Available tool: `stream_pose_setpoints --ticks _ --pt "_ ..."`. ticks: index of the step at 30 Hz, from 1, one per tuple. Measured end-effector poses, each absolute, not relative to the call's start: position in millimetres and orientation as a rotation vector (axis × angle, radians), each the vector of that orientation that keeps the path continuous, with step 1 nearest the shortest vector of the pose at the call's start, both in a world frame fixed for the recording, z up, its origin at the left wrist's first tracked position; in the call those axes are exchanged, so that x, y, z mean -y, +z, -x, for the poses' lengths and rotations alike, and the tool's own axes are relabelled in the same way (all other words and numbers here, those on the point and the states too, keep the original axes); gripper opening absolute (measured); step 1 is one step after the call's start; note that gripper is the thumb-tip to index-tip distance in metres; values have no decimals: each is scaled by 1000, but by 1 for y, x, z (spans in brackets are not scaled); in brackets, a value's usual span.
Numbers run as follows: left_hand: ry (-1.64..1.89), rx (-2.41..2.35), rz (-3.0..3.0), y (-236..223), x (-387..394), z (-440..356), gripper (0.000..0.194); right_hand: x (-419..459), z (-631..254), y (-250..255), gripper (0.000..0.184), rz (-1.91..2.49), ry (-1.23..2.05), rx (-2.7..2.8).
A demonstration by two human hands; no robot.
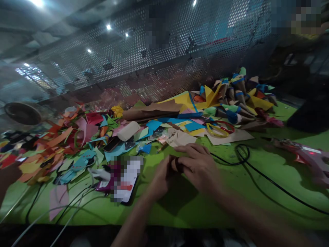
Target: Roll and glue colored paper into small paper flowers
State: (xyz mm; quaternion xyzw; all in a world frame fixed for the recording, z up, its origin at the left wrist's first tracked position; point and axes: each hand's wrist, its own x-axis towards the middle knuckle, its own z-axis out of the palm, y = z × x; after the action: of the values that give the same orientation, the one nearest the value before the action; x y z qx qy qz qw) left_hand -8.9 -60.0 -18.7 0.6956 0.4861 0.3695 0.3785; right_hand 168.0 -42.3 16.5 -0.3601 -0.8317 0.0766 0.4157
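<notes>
Above the green table, my left hand [164, 176] and my right hand [199, 166] meet over a small brown rolled piece [177, 165], perhaps paper. Both hands are closed around it, the left at its near side and the right with its fingers over the top. The fingers cover most of the piece, so its full shape is hidden. Just beyond my fingertips lies a crumpled tan paper [181, 138]. To the left of my left hand rests a phone [131, 178] with a lit, blurred-out screen.
Colourful paper scraps [77, 133] pile up at left. Paper cones [236, 96] heap at back right, near yellow-handled scissors [218, 130]. A pink glue gun [308, 156] lies at right; a black cable [269, 181] crosses the green table [231, 212]. Another person's arm [7, 178] enters at left.
</notes>
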Motion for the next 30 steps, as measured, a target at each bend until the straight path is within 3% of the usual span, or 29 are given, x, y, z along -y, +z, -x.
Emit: stream_pose_setpoints --ticks 11,19,30 --pt "1114 -1215 -1678 -13 57 8 17 44 -187 31 22 775 354 2033" --pt "1105 -1224 -1606 -5 60 6 18 47 -184 30 17 796 222 2210" --pt "1056 -1155 -1585 -8 60 11 20 44 -177 26 26 875 323 2330"
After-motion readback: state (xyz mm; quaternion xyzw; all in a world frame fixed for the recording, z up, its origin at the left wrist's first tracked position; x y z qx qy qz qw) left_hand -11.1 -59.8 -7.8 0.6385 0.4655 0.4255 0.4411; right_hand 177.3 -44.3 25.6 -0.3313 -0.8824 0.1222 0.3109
